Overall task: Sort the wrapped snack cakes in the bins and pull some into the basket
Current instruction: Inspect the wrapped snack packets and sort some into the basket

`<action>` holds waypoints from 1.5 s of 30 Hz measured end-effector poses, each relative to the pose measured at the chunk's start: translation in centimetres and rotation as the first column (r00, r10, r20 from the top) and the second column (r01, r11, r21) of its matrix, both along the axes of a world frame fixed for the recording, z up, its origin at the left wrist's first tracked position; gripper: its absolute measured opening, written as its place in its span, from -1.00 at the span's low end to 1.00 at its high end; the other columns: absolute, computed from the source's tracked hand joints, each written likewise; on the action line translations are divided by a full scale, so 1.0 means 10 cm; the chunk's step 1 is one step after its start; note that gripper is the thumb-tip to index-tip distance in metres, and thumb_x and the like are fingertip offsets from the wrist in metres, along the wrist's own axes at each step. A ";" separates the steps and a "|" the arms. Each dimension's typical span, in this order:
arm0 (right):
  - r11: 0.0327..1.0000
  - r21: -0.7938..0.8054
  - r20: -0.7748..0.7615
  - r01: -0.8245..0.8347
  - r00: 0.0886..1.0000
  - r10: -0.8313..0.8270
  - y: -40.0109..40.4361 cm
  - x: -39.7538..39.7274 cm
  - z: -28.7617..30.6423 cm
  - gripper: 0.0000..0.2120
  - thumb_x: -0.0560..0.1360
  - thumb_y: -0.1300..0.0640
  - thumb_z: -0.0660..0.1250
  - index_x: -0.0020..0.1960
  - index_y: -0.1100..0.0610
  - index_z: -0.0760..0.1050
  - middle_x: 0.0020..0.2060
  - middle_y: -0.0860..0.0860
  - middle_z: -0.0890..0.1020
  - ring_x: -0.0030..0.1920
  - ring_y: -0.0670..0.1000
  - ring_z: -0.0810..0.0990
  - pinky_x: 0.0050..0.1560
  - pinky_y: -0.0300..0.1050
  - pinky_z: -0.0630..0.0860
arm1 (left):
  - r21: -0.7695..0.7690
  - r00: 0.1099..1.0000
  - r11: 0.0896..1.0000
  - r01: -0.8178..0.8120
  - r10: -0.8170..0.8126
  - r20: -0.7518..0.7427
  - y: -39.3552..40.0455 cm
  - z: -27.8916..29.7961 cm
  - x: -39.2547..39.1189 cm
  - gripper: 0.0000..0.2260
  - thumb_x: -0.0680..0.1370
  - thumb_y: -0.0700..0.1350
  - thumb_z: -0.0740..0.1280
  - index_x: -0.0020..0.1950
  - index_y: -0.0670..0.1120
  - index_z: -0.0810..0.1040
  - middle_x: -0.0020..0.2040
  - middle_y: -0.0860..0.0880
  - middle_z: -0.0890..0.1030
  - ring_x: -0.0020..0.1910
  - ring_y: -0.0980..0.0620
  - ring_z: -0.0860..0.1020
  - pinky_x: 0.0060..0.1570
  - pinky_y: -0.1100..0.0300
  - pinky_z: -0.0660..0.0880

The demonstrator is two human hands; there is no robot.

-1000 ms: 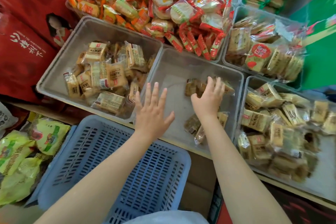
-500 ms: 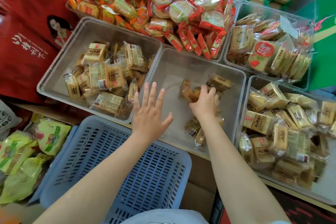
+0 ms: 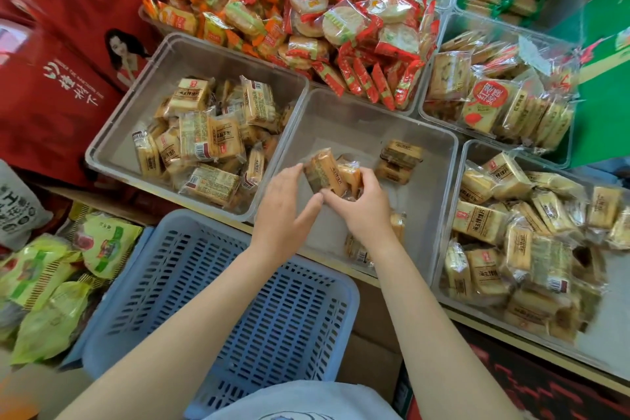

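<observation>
Middle bin (image 3: 439,160): cakes (image 3: 329,174) (two-handed).

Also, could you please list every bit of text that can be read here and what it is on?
"桂树下" (as best it reads): white characters on the red carton.
"红": first character on the round red label of a pack in a bin at right; the rest is blurred.
Print on the snack cakes and the grey bag: too small or blurred to read.
</observation>
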State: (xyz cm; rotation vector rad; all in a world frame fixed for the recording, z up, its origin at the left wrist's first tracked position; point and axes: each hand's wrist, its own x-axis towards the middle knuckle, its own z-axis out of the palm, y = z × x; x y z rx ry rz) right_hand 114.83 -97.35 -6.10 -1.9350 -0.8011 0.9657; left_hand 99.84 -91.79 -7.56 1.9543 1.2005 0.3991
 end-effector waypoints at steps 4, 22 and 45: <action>0.997 0.044 -0.120 -0.069 0.990 0.074 -0.29 -0.27 0.26 -0.47 0.41 -0.08 0.59 0.26 -0.02 0.45 0.03 -0.18 0.63 -0.02 -0.33 0.57 -0.10 -0.48 0.46 | -0.572 0.885 0.808 -0.145 0.364 0.290 -0.17 0.37 -0.06 -0.49 0.66 0.07 0.32 0.55 -0.02 0.26 0.20 0.10 0.60 0.17 0.13 0.62 0.08 0.16 0.64; 0.978 0.157 -0.420 -0.139 0.886 0.194 -1.57 -0.92 0.69 -0.75 0.58 0.15 0.43 0.25 0.04 0.57 0.03 0.00 0.73 0.07 0.00 0.70 -0.04 -0.12 0.63 | -0.824 0.813 0.562 0.072 0.446 0.375 -1.39 0.78 -1.03 -0.65 0.50 0.11 0.38 0.18 -0.03 0.70 0.13 -0.22 0.66 0.01 -0.09 0.59 -0.01 0.07 0.50; 0.946 0.297 -0.237 -0.127 0.950 0.202 -2.18 -1.29 0.78 -0.86 0.58 0.15 0.43 0.10 -0.04 0.57 -0.12 0.10 0.66 -0.06 0.10 0.68 -0.06 -0.01 0.67 | -0.865 0.623 0.486 0.123 0.641 0.448 -2.22 0.75 -1.40 -0.70 0.48 -0.15 0.36 0.20 -0.16 0.59 -0.03 -0.14 0.72 -0.14 -0.03 0.71 -0.21 0.16 0.65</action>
